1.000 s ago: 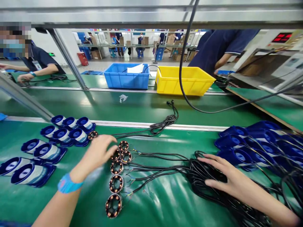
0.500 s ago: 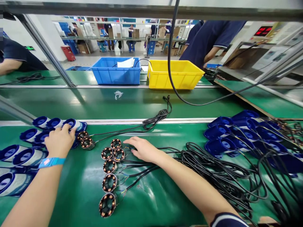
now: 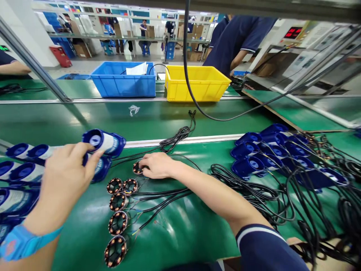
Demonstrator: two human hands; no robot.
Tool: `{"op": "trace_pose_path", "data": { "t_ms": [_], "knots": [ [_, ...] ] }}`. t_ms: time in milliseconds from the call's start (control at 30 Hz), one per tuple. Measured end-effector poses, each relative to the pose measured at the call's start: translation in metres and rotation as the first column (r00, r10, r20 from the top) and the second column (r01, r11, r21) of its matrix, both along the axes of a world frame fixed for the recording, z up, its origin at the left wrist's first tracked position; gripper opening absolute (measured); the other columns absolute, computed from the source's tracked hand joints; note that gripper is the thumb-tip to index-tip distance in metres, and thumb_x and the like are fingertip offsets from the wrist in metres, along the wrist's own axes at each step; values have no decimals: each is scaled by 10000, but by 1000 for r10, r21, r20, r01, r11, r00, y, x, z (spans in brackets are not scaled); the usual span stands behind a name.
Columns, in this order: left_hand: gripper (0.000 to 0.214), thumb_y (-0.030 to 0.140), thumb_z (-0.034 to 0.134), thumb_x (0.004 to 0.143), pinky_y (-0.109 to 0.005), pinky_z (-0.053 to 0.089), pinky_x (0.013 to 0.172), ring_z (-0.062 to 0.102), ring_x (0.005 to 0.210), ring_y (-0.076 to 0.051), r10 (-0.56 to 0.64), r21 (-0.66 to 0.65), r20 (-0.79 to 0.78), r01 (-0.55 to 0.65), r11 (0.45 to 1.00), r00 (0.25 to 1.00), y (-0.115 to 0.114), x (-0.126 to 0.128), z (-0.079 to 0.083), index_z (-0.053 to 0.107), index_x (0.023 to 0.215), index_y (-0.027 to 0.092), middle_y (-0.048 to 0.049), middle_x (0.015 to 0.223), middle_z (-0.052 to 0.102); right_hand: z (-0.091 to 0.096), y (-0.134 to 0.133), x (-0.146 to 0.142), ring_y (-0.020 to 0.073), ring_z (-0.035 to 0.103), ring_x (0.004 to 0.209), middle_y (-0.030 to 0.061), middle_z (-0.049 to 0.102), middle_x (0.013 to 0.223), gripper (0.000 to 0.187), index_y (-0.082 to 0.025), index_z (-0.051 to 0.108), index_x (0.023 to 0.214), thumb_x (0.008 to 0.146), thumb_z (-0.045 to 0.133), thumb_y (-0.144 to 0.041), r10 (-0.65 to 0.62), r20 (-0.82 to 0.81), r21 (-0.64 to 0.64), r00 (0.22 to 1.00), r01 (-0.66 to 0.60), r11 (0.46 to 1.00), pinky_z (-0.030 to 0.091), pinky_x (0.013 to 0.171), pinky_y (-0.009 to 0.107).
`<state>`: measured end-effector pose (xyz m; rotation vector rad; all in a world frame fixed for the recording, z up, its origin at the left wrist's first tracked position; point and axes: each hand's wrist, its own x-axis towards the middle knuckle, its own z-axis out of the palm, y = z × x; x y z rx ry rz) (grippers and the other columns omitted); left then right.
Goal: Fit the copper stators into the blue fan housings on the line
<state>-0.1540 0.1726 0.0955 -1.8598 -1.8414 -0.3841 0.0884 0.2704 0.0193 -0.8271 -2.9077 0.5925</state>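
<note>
My left hand, with a blue band at the wrist, grips a blue plastic motor housing with a white label, thumb and fingers at its round end. The housing is raised and tilted, and another blue housing is right below it. My right hand has its fingers closed on a copper-wound stator, partly hidden by the fingers. Several more stators stand in a rough column nearer me, their black cables running right.
More blue housings stand at the left edge; others are grouped at right behind heaped black cable coils. A blue bin and a yellow bin stand at the back. A cable hangs down in front. Co-workers are beyond.
My left hand has lifted a blue housing from the row and brought it right. My right hand has closed on the farthest stator of the group and shifted it away from the others.
</note>
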Motion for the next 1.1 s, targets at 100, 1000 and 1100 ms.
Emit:
{"op": "trace_pose_path", "data": {
  "t_ms": [100,1000,1100],
  "knots": [
    [483,568,304,1029,-389,463,830,584,911,-277,-157,-71,76,162,984,985,18,42,-14,621,1079,206,-92,940,614,2,4,45,279,678,1055,64,672,1285,273,-247,719,1184,935,648,-334,-93,103,189,990,73,979,541,830,348],
    [387,325,456,992,-453,511,906,602,1159,-303,-357,-419,321,469,778,877,105,178,-73,576,1359,330,-42,1299,627,30,-18,144,219,686,1013,-5,732,1167,206,-267,741,1092,1018,589,-386,-525,-37,318,850,508,800,578,756,315],
    [302,338,461,993,-497,497,920,590,1145,-325,-351,-402,335,470,786,874,103,186,-70,637,1236,307,-43,1239,654,28,-26,147,267,660,1037,16,686,1293,299,-272,704,1175,930,711,-443,-526,15,374,850,483,791,585,715,355]
  ]
}}
